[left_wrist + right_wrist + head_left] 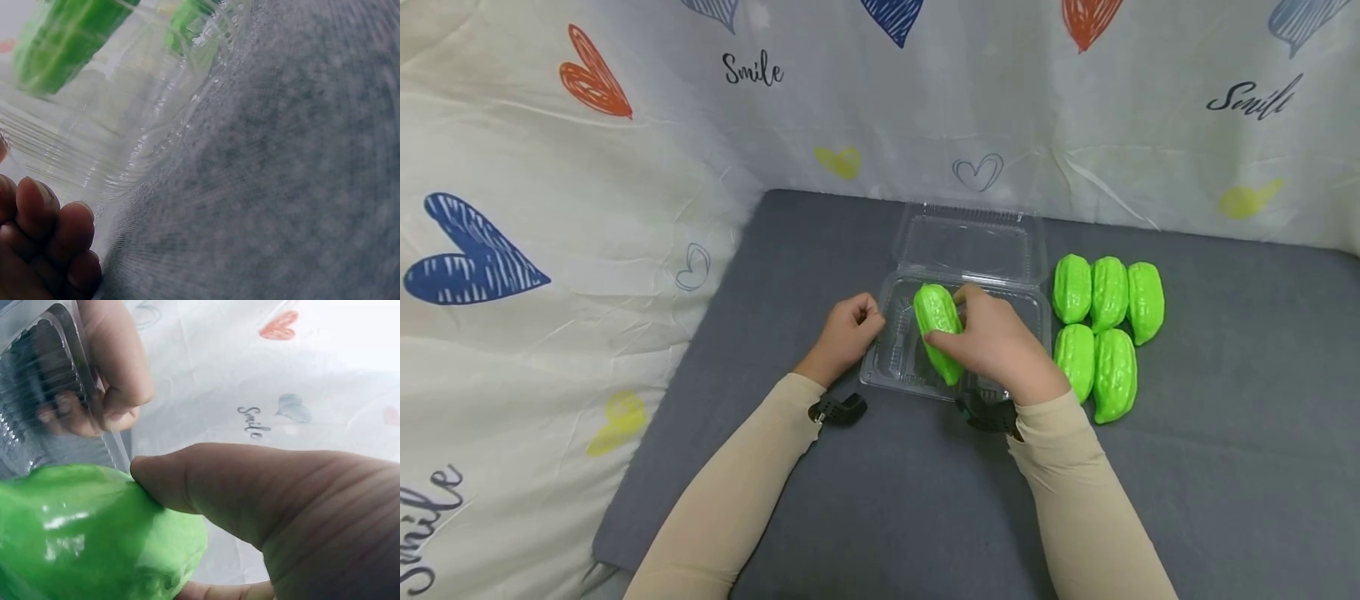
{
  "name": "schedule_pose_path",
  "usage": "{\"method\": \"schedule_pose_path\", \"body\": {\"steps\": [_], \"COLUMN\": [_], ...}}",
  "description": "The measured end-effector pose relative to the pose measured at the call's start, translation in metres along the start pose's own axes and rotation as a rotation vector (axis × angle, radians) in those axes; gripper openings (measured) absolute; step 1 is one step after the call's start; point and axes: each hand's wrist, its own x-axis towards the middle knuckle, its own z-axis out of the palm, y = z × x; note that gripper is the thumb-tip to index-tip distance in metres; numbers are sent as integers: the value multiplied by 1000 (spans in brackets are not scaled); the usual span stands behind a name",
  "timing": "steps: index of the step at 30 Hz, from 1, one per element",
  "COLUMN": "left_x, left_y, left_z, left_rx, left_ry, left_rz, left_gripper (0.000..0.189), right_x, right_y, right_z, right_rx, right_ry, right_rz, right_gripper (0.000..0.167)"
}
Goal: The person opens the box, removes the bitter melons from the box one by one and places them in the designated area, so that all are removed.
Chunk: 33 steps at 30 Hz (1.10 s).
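Observation:
My right hand [1003, 343] holds a glossy, ridged green bitter melon [937, 317] between thumb and fingers. It is over the tray half of a clear plastic clamshell box [892, 346]. In the right wrist view the thumb [169, 481] presses on the near side of the melon, with fingers partly hidden behind it. At the box's left edge, my left hand [847, 332] pinches the rim, thumb above and curled fingers [39, 206] below. The box's lid [970, 242] lies folded back, away from me.
To the right of the box, several more green bitter melons [1109, 292] lie in two rows on the grey cloth surface [1240, 400]. A white curtain [880, 108] printed with hearts hangs behind and to the left. Black straps [838, 410] circle both wrists.

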Motion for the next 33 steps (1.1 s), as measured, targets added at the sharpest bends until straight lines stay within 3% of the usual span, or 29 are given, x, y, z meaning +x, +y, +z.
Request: {"method": "schedule_pose_path", "body": {"steps": [3, 10, 33], "left_x": [1, -7, -8], "left_y": [6, 41, 43], "left_z": [0, -5, -5], "left_rx": [4, -23, -15], "left_ry": [-5, -4, -7], "left_rz": [-9, -2, -15], "left_gripper": [26, 25, 26], "right_x": [-4, -13, -44], "right_y": [2, 10, 38], "right_z": [-3, -9, -34], "right_rx": [0, -4, -48], "right_ry": [5, 40, 85], "right_rz": [10, 0, 59], "right_gripper": [66, 65, 74]}}
